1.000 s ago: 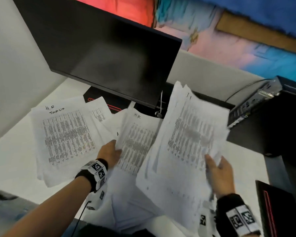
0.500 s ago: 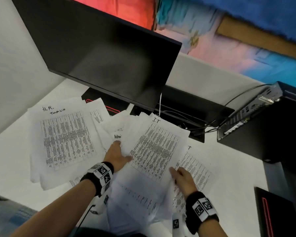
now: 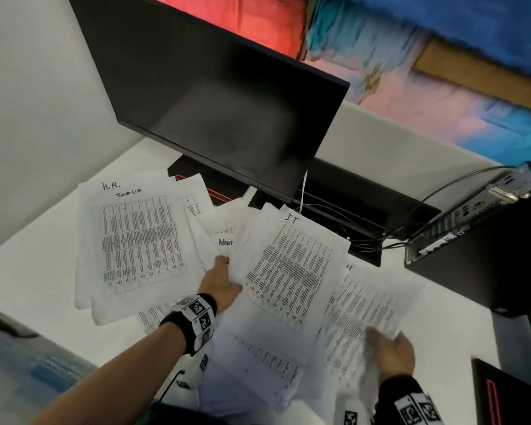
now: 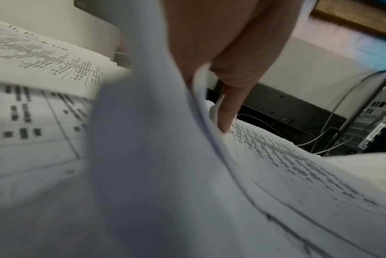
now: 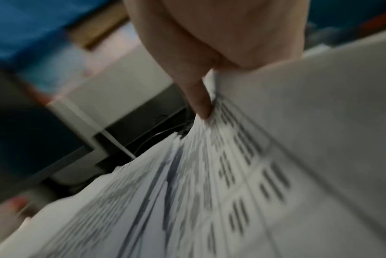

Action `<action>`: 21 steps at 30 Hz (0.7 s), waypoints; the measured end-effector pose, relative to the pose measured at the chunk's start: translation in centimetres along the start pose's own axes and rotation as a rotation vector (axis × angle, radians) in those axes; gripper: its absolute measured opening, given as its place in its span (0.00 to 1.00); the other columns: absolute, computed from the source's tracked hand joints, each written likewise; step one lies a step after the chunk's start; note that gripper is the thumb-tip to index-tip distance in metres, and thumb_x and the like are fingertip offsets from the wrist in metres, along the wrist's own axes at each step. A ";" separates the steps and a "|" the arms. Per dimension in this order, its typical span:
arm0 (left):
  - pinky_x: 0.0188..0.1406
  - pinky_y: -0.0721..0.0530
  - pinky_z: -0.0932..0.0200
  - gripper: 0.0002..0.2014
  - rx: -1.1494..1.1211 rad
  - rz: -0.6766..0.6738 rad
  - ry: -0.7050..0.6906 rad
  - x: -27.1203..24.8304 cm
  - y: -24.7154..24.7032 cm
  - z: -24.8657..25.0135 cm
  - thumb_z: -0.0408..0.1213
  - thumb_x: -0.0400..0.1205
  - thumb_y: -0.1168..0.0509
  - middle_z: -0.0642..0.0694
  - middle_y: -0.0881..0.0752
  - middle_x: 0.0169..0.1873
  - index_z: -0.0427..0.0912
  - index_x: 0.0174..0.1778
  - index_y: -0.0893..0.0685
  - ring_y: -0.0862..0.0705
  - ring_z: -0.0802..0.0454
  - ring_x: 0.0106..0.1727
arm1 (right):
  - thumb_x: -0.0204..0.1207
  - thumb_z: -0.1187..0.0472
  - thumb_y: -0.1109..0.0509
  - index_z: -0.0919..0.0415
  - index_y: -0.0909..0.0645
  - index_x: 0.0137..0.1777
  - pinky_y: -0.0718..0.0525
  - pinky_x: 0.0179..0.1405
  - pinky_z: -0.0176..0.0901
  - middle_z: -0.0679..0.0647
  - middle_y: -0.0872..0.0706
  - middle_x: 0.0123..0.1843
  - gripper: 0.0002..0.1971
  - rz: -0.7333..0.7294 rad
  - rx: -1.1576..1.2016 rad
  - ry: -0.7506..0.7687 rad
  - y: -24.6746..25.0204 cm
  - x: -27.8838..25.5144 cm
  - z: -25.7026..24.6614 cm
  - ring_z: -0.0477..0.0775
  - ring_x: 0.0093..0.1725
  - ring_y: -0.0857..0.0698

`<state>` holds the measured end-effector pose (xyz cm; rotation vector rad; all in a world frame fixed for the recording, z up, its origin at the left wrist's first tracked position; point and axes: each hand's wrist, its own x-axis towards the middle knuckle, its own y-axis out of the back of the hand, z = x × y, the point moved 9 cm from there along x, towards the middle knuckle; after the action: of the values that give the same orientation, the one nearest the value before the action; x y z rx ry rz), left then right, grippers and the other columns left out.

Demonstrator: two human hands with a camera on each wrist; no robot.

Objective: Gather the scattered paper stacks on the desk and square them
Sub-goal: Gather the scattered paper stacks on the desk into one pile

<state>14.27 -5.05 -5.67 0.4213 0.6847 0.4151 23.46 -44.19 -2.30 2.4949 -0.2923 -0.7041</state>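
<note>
Printed paper stacks lie fanned over the white desk [image 3: 37, 265]. The stack headed "H.R." [image 3: 138, 240] lies at the left. A sheet marked "Admin" [image 3: 224, 237] peeks out in the middle. My left hand [image 3: 219, 282] grips the left edge of the "I.T" stack [image 3: 288, 271], thumb on top [image 4: 227, 111]. My right hand [image 3: 387, 351] pinches the near corner of another printed stack [image 3: 368, 305] at the right, lifted slightly; in the right wrist view its thumb [image 5: 201, 103] presses the sheets [image 5: 209, 183].
A black monitor [image 3: 215, 96] hangs over the back of the papers. Cables and a black tray [image 3: 365, 237] sit behind the stacks. A desktop computer [image 3: 478, 246] stands at the right, and a dark flat object [image 3: 509, 394] lies at the near right corner.
The large stack held up in my right hand came down onto the pile. My right hand then moved right and took hold of the rightmost stack's near corner. My left hand stayed put.
</note>
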 end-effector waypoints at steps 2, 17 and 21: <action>0.54 0.21 0.57 0.32 -0.002 -0.008 0.017 0.1 0.0 -0.5 0.31 0.79 0.29 0.38 0.16 0.65 0.37 0.78 0.34 0.17 0.43 0.57 | 0.81 0.61 0.28 0.68 0.17 0.64 0.18 0.64 0.56 0.68 0.11 0.62 0.15 0.108 -0.042 0.246 1.5 -1.5 -4.6 0.67 0.59 0.13; 0.80 0.27 0.45 0.40 -0.124 -0.081 -0.101 -0.7 -0.3 -0.9 0.25 0.76 0.35 0.46 0.25 0.80 0.48 0.86 0.36 0.26 0.44 0.79 | 0.81 0.68 0.29 0.71 0.17 0.69 0.13 0.49 0.47 0.62 0.10 0.59 0.17 -0.123 0.381 0.267 -0.5 -5.6 -10.6 0.62 0.60 0.11; 0.85 0.39 0.51 0.30 -0.213 -0.197 -0.118 -2.8 -1.0 0.9 0.26 0.87 0.40 0.47 0.31 0.82 0.44 0.86 0.36 0.35 0.45 0.85 | 0.75 0.55 0.21 0.68 0.27 0.79 0.18 0.46 0.46 0.62 0.17 0.68 0.35 -0.392 0.086 -0.019 -6.7 -3.3 -2.6 0.60 0.57 0.16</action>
<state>13.14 -7.47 -4.09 0.1726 0.5545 0.2710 22.53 -36.33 -2.71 2.6582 0.1717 -0.8832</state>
